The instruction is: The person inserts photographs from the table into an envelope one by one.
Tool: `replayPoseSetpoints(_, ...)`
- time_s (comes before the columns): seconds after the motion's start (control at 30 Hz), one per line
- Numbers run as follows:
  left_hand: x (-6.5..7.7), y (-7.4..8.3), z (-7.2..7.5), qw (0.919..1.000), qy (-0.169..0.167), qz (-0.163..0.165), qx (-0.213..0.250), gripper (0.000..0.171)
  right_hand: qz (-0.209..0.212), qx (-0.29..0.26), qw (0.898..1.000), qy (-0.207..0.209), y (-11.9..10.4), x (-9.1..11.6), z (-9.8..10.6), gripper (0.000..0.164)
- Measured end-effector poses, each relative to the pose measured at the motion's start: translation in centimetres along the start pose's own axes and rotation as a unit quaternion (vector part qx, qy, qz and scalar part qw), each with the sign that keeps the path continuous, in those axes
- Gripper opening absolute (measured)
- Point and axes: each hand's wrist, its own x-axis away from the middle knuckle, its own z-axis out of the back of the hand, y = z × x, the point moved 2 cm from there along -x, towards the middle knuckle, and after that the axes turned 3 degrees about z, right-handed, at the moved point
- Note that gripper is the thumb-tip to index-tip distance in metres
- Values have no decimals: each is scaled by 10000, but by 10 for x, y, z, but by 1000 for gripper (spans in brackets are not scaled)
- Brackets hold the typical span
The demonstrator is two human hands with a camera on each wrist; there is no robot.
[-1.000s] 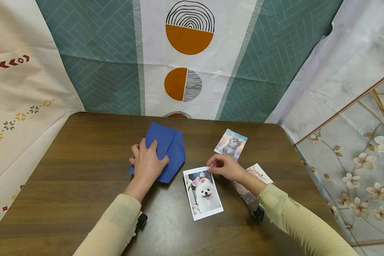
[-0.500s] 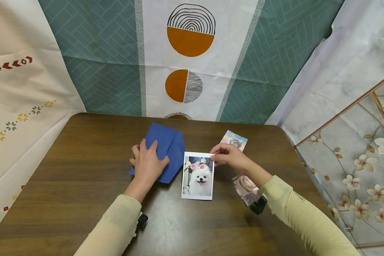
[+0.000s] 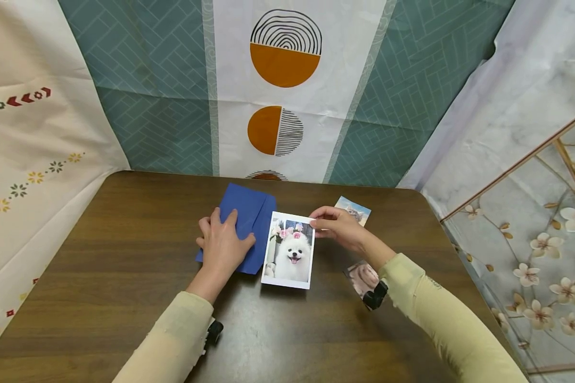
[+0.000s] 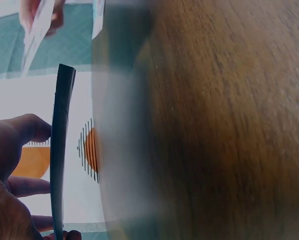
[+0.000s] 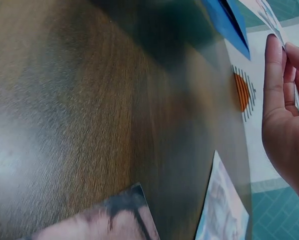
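My left hand (image 3: 222,239) holds a blue envelope (image 3: 241,205), its bent fingers spread over the upper side. Seen nearly edge-on in the left wrist view, the envelope (image 4: 60,145) has the thumb and fingers against one side, and a fingertip shows past its lower end. Between thumb and fingers my right hand (image 3: 335,226) pinches the upper right corner of a white-bordered photo of a fluffy white dog (image 3: 289,255). This photo overlaps the envelope's right side in the head view. A dark gap shows along the envelope (image 5: 227,22) in the right wrist view.
A kitten picture (image 3: 356,209) lies behind my right hand, partly covered by it. Under the right wrist, a pinkish picture (image 3: 361,276) is half hidden by the wrist camera (image 3: 375,296). Patterned cloths hang around the brown wooden table (image 3: 139,239).
My right hand has carried the dog photo up and to the left, from beside the envelope to over its right side. The left hand has stayed on the envelope.
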Motion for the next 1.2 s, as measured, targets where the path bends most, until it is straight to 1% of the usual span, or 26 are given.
replayPoseSetpoints(0.13,1,2,0,10000,-7,11,32,74,-64,51,10000,42,6,-12,-4,10)
replayPoseSetpoints(0.3,2,4,1,10000,15,10,74,75,-131,154,9998,74,12,-24,-9,13)
replayPoseSetpoints(0.37,2,5,1,10000,12,25,82,75,-120,259,9996,26,13,-28,-11,14)
replayPoseSetpoints(0.57,3,6,1,9999,32,13,100,75,-18,566,9984,-70,9,-36,-19,16)
replayPoseSetpoints(0.8,4,6,2,9999,33,-27,152,75,-56,826,9965,-111,5,-46,-23,16)
replayPoseSetpoints(0.93,4,4,2,9999,8,-31,154,74,-62,753,9970,-136,1,-52,-24,16)
replayPoseSetpoints(1.1,4,3,2,9999,-12,-69,115,74,-59,335,9994,29,0,-58,-25,12)
replayPoseSetpoints(1.2,4,4,2,9999,-12,-72,110,74,-38,193,9998,95,0,-61,-28,12)
